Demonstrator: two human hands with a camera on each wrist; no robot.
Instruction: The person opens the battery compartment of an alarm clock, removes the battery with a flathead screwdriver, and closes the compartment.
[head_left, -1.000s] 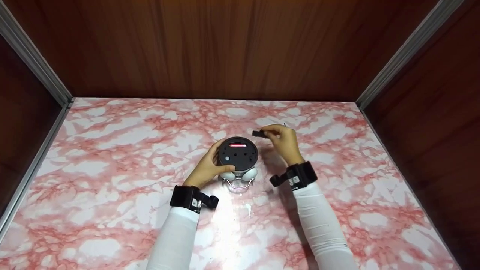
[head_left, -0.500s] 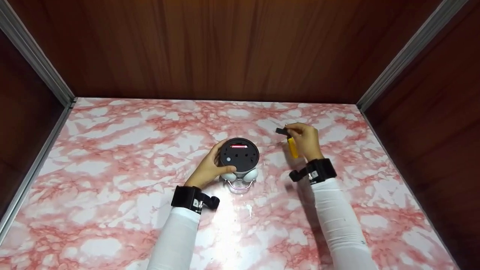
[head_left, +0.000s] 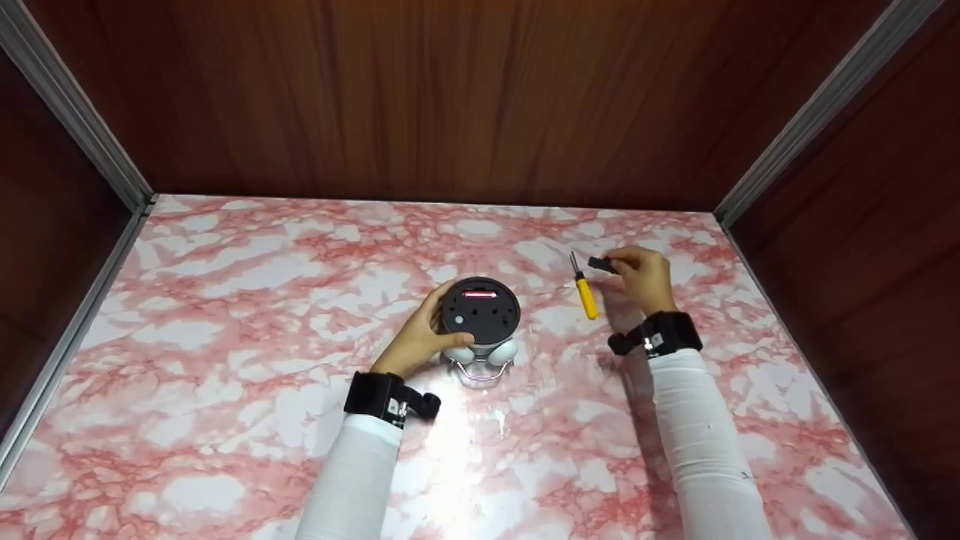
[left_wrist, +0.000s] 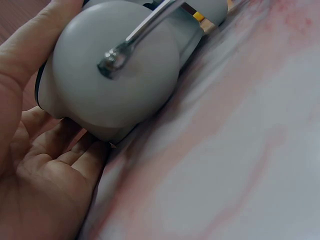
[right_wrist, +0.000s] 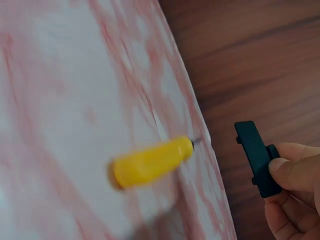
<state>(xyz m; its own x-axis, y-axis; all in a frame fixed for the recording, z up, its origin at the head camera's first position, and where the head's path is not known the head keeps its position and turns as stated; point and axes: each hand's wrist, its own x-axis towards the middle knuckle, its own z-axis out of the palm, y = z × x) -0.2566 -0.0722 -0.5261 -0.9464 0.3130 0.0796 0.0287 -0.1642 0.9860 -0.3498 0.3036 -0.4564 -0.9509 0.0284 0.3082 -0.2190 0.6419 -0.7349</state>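
A small black cover (head_left: 601,264), pinched between the thumb and fingers of the right hand (head_left: 649,281), has been carried farther right, away from the alarm clock (head_left: 486,330). The yellow screwdriver (head_left: 586,298), half masked by that hand a moment ago and wholly masked before that, is now fully exposed on the bench (head_left: 225,420), with the cover held just right of its tip. The clock has hardly been shifted: it is gripped at its left side by the left hand (head_left: 412,345), thumb over the near edge of the black back, which is turned up, bells (head_left: 502,351) and handle (head_left: 481,377) to the near side. Since a red battery (head_left: 480,294) is seen uncovered in the far part of the back, the work is judged to stand at an open battery slot, with its cover set aside. The clock's face is hidden, and whether the clock lies quite flat cannot be told. In the left wrist view the clock is cut off at the top; in the right wrist view the screwdriver is blurred and the right hand is cut off.
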